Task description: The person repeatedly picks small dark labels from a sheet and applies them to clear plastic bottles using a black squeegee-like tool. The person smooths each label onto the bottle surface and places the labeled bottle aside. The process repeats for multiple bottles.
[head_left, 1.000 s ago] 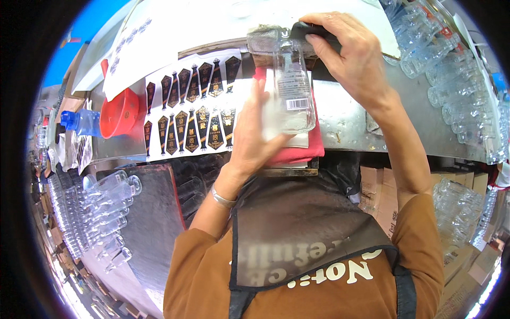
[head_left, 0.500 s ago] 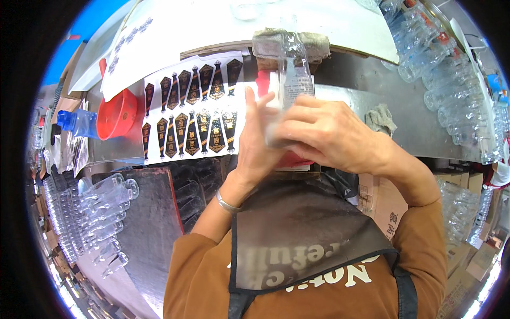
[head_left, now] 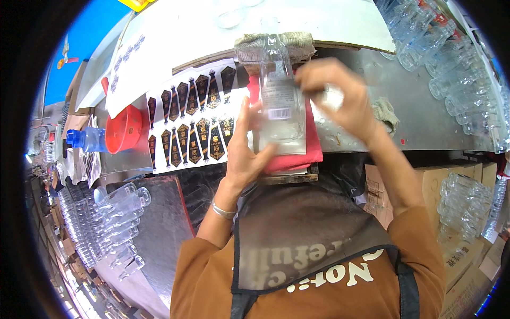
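A clear glass bottle (head_left: 284, 127) lies on a pad of red cloth (head_left: 313, 138) in front of me, neck pointing away. Its neck rests on a block wrapped in a greyish cloth (head_left: 249, 49). A label with small print shows on the upper side. My left hand (head_left: 241, 151) is beside the bottle's lower left, fingers and thumb spread, the thumb near the base. To the right of the bottle, above the steel bench, my right hand (head_left: 340, 93) is raised with bent fingers. Motion smears it, and I cannot make out whether its fingertips hold anything.
Left of the bottle lies a sheet of black and gold labels (head_left: 186, 119). Beyond it stand a red plastic basin (head_left: 125, 130) and a blue-capped bottle (head_left: 87, 139). Glass bottles are grouped at far right (head_left: 451, 80) and lower left (head_left: 125, 223). A crumpled rag (head_left: 385, 112) lies on the bench.
My right hand has lifted off the bottle and moved right. My left hand has shifted down slightly, and the bottle's lower part and label now show. The whole view has shifted a little.
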Tool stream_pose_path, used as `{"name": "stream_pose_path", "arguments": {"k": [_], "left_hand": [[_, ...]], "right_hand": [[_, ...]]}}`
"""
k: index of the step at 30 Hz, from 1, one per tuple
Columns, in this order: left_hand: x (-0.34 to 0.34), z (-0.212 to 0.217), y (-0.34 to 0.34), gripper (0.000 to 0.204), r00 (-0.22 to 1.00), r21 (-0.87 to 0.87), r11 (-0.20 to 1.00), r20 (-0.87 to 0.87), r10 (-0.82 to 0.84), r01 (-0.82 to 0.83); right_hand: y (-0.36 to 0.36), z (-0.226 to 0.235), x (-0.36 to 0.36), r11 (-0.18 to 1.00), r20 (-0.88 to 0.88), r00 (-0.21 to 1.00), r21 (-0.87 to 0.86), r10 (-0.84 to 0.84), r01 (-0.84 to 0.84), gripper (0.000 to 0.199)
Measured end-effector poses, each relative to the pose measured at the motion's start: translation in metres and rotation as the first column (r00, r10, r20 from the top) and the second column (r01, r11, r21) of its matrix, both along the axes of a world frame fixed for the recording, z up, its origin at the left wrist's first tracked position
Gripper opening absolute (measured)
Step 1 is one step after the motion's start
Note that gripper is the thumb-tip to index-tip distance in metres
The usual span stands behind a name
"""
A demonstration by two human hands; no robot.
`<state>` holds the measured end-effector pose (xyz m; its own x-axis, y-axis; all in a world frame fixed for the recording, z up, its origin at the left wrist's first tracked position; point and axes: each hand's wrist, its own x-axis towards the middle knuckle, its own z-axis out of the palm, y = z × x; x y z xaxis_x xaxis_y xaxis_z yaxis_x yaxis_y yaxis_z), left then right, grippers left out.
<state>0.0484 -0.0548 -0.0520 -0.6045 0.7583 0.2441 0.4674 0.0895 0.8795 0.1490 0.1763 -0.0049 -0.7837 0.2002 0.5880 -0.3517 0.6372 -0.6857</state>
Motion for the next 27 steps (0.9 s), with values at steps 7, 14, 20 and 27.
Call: {"name": "stream_pose_path", "arguments": {"k": [7, 14, 20, 27], "left_hand": [[0.010, 0.013, 0.001, 0.102, 1.000, -0.080, 0.997, -0.023, 0.011, -0.012], [0.004, 0.029, 0.000, 0.096, 0.996, 0.000, 0.999, -0.086, -0.036, 0.036], [-0.077, 0.056, 0.030, 0.067, 0.986, 0.162, 0.977, -0.078, 0.150, -0.136], [-0.107, 0.074, 0.139, 0.059, 0.915, -0.337, 0.936, -0.401, -0.045, -0.102]], "right_hand": [[0.007, 0.009, 0.001, 0.959, 0.116, 0.957, 0.131, -0.267, 0.252, 0.023], [0.012, 0.055, -0.062, 0.831, -0.028, 0.947, 0.471, -0.320, 0.295, 0.018], [-0.021, 0.039, -0.026, 0.870, 0.129, 0.991, 0.485, 0.034, -0.093, 0.015], [-0.032, 0.013, 0.030, 0.960, 0.032, 0.975, 0.171, 0.220, -0.222, 0.026]]}}
